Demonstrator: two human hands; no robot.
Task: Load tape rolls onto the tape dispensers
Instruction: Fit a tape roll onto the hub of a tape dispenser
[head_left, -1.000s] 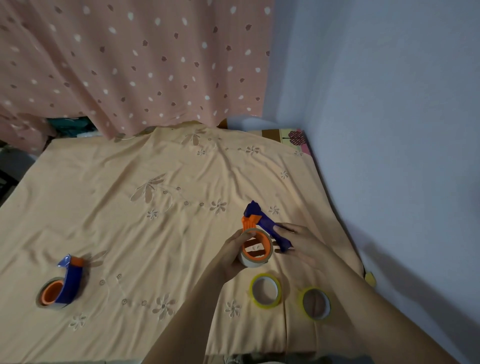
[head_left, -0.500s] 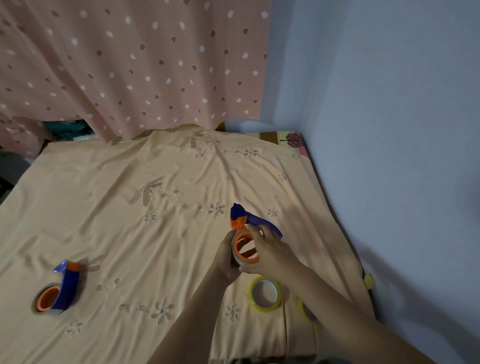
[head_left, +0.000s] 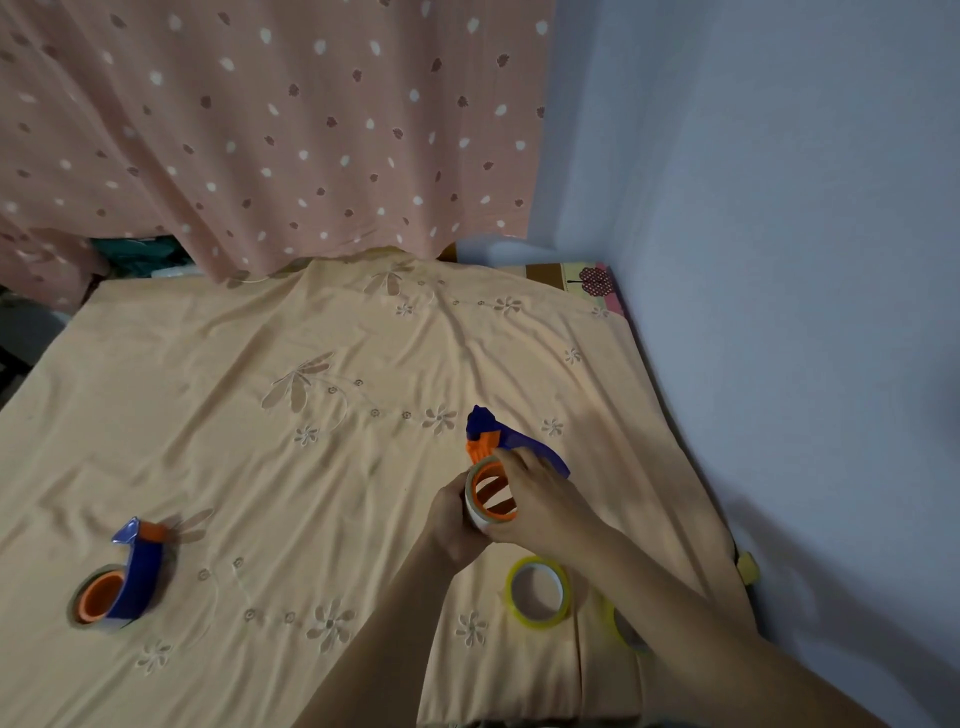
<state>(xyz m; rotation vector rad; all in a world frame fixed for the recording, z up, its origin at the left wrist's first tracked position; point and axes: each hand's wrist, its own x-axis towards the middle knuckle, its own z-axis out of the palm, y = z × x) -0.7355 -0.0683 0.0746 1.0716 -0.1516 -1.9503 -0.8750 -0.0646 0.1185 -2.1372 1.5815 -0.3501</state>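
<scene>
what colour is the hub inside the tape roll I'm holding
Orange, on the dispenser hub inside the tape roll; seen in the head view.

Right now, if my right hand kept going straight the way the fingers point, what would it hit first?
Probably the blue tape dispenser: the right hand points up and left over the tape roll it already holds, and the dispenser's orange-and-blue head lies just beyond. Depth is uncertain.

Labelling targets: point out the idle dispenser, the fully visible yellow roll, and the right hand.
idle dispenser (head_left: 136, 582), head view, blue body.
yellow roll (head_left: 563, 590), head view, right side of rim.
right hand (head_left: 540, 493), head view, back of hand.
</scene>
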